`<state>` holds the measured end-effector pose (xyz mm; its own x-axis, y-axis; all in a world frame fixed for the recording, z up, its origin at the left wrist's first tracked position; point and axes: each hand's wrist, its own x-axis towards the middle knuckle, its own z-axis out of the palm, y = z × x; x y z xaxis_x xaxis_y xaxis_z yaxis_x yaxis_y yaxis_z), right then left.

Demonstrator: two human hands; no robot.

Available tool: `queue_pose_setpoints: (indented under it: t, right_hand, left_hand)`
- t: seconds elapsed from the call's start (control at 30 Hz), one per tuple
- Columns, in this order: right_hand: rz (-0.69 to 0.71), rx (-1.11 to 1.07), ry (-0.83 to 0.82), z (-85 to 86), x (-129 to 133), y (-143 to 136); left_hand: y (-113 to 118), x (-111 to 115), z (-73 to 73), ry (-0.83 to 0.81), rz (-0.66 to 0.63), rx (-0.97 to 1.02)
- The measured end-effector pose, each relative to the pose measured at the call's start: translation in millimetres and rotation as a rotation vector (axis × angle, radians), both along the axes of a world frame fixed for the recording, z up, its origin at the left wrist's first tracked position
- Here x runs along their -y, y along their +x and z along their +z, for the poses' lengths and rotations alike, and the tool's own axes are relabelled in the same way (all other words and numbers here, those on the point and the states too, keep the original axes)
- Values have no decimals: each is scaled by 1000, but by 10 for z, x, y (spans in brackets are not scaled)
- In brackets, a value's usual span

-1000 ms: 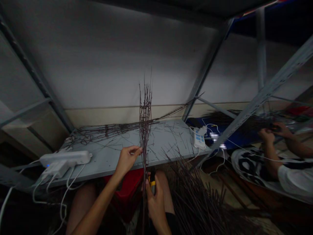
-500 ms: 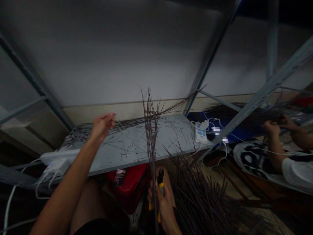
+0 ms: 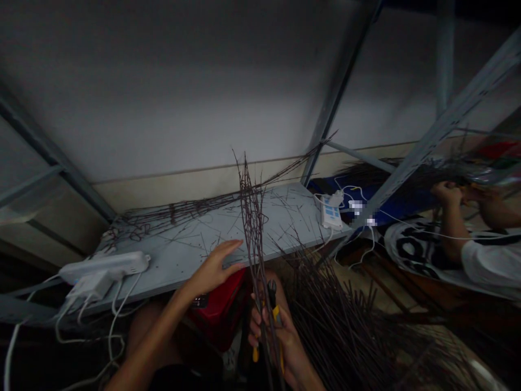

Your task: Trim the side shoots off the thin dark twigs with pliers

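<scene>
Thin dark twigs (image 3: 253,233) stand upright in a bundle in front of the grey shelf (image 3: 191,266). My right hand (image 3: 274,331) is wrapped round their lower stems and also holds yellow-handled pliers (image 3: 272,293), whose dark jaws point up. Just left of the bundle, my left hand (image 3: 220,264) is empty, its thumb and fingers spread apart toward the twigs. More long twigs (image 3: 179,210) lie along the back of the shelf, with small cut bits scattered over its surface.
A big pile of twigs (image 3: 337,315) lies at the lower right. White power strips (image 3: 331,214) sit at both shelf ends, trailing cables. Below is a red stool (image 3: 222,309). Metal posts frame the shelf. Another person's hands (image 3: 450,193) are at the far right.
My left hand has come down and right from above the shelf's left part to beside the bundle, and its fingers have opened. The twigs in my right hand lean slightly differently. The view has shifted a little.
</scene>
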<state>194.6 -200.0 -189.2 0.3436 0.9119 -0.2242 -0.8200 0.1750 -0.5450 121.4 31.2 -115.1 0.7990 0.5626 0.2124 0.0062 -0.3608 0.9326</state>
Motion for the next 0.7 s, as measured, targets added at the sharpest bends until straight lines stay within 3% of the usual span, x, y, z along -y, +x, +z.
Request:
queue_pose_setpoints:
  t: [0.07, 0.13, 0.3, 0.5, 0.7]
  right_hand:
    - [18, 22, 0, 22, 18, -13]
    - [18, 35, 13, 49, 48, -27]
    - [-22, 39, 29, 96, 125, -49]
    - [-93, 103, -94, 66, 219, -32]
    - [3, 117, -143, 106, 275, 11]
  left_hand:
    - [137, 156, -151, 8, -127, -19]
    - [241, 189, -194, -1, -149, -18]
    - [316, -56, -65, 58, -60, -21]
    - [208, -825, 365, 179, 223, -41]
    - [-255, -1644, 969, 246, 619, -58]
